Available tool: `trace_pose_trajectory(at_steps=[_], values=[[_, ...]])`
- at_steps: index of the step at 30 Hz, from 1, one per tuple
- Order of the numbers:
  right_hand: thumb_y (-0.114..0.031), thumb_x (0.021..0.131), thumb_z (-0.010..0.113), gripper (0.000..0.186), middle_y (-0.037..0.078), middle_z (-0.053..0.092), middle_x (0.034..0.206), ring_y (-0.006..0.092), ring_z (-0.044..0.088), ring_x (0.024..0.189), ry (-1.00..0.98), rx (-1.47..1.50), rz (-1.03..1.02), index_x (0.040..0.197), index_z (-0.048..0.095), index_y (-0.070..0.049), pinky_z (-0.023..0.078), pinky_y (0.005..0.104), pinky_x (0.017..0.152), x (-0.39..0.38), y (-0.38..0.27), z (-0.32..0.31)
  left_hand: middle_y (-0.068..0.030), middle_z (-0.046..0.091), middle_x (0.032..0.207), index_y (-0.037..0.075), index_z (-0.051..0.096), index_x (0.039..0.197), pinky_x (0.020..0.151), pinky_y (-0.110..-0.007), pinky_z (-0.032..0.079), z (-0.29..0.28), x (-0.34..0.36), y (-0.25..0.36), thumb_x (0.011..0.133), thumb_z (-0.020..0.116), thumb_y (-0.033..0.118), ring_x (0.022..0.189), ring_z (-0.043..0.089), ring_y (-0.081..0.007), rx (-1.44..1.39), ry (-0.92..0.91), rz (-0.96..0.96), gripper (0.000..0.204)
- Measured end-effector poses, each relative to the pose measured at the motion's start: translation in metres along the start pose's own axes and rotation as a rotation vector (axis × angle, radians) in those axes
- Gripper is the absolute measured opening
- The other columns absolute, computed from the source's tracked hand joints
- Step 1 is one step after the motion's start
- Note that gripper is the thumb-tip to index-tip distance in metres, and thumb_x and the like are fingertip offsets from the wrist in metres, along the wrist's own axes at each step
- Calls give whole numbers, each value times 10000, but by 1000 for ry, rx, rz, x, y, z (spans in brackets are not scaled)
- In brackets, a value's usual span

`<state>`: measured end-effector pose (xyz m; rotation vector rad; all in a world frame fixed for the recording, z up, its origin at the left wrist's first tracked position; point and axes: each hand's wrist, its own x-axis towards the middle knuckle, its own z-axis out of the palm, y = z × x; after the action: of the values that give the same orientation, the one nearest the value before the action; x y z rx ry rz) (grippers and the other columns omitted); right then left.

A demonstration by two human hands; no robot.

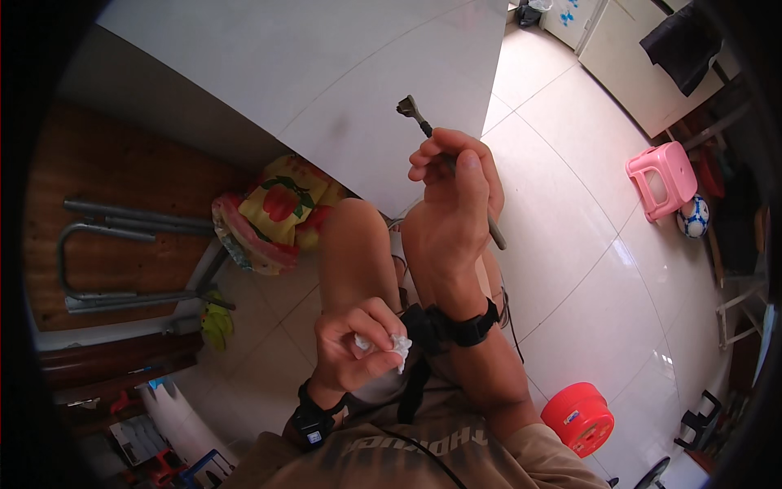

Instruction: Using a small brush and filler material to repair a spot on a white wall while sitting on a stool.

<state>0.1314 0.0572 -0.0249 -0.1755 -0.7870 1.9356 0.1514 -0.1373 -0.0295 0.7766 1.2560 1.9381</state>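
Slim tool (410,108) in seemingly loosely curled right hand (459,187)

- Pale table (366,57) just beyond the right hand's fingers (458,140)
- Glossy, brightly lit tiled floor (590,297) to their right
- Pink stool (674,169) farther right of them
- Wooden board (122,167) well to their left

One tool (410,107), apparently one tissue (401,345)

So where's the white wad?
The white wad is in the left hand, lower middle of the head view, left of the right wrist's black strap.
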Motion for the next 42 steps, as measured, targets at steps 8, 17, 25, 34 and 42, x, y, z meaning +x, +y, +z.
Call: trace_pose_trajectory(at_steps=[8, 17, 25, 34, 42], values=[[-217, 1081, 489, 313, 103, 652, 1000, 168, 610, 873, 9, 38, 47, 1149, 635, 51, 506, 317, 786, 6, -2, -3, -139, 720, 904, 17, 711, 834, 721, -297, 555, 3, 10, 7, 746, 865, -45, 826, 724, -223, 30, -279, -91, 188], [-222, 1070, 501, 307, 97, 654, 946, 171, 603, 836, 37, 53, 60, 1117, 640, 47, 498, 313, 760, 8, -1, -6, -102, 749, 895, 57, 736, 852, 712, -308, 555, 8, 17, 15, 752, 878, -2, 829, 746, -232, 288, -379, -76, 183], [-209, 1066, 501, 290, 103, 660, 936, 171, 599, 805, 64, 55, 59, 1097, 643, 41, 494, 314, 743, 8, -2, -4, -136, 770, 905, 34, 743, 840, 720, -304, 577, 10, 18, 13, 749, 883, 0, 836, 767, -233, 383, -409, -115, 171], [-214, 1065, 500, 290, 105, 661, 932, 172, 599, 805, 107, 89, 44, 1090, 647, 35, 490, 317, 736, 8, -5, 4, -123, 771, 905, 34, 741, 846, 719, -300, 572, 17, 16, 15, 754, 872, -1, 806, 757, -222, 424, -370, -170, 164], [-181, 1048, 498, 270, 103, 668, 965, 170, 605, 833, 24, 90, 67, 1110, 650, 33, 485, 315, 758, 7, -2, 1, -69, 741, 884, 47, 747, 887, 679, -300, 535, 12, 22, 10, 787, 856, 18, 770, 713, -182, 372, -447, -166, 151]])
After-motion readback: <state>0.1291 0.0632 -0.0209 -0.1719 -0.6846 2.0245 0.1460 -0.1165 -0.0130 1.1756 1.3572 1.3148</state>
